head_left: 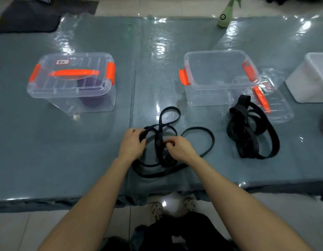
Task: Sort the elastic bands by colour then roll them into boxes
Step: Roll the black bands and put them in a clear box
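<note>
A loose tangle of black bands [159, 129] lies on the table [66, 151] near its front edge, between and under both hands. The left hand [132, 144] grips a strand at the tangle's left side. The right hand [181, 148] pinches strands at its middle. Bare table spreads out to the left. Behind stands an open box [220, 86], with its lid [281, 105] and a second band pile [245, 136] to the right. A closed box [66, 93] holding a purple roll [92, 100] sits far left.

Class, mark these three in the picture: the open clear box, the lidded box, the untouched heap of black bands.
open clear box [207, 96], head view, front wall.
lidded box [54, 100], head view, front wall.
heap of black bands [245, 145], head view, dense lower part.
</note>
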`<act>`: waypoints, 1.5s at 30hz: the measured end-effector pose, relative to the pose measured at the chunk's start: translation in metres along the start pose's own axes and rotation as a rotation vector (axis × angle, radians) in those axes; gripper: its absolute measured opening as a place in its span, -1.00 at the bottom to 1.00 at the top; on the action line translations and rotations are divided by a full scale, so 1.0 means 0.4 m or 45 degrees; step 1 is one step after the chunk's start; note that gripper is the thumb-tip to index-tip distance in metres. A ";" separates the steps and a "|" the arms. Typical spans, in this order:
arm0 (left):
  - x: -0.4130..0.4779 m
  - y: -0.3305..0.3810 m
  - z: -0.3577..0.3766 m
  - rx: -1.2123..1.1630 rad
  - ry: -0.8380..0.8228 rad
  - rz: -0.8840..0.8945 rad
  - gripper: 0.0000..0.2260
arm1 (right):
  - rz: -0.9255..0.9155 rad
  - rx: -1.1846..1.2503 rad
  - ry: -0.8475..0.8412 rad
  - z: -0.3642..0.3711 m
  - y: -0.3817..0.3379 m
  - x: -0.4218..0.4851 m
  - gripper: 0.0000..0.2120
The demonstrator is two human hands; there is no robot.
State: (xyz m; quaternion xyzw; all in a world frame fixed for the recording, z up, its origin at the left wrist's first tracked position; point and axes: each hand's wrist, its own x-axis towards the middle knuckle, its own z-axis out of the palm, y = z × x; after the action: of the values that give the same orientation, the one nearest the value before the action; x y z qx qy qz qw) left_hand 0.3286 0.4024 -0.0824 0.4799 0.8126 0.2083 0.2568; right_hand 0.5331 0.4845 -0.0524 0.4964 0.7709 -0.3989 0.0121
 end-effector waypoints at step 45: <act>-0.027 0.983 -1.173 -0.975 -0.007 0.899 -0.82 | -1.202 -0.506 1.187 -1.272 -1.023 -0.478 -0.58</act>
State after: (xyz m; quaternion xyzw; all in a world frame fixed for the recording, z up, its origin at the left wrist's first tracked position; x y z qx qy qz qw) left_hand 0.3079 0.5276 0.5164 0.5970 0.4660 0.5634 0.3302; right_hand 0.5047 0.5817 0.6205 0.2159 0.8876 0.0424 -0.4046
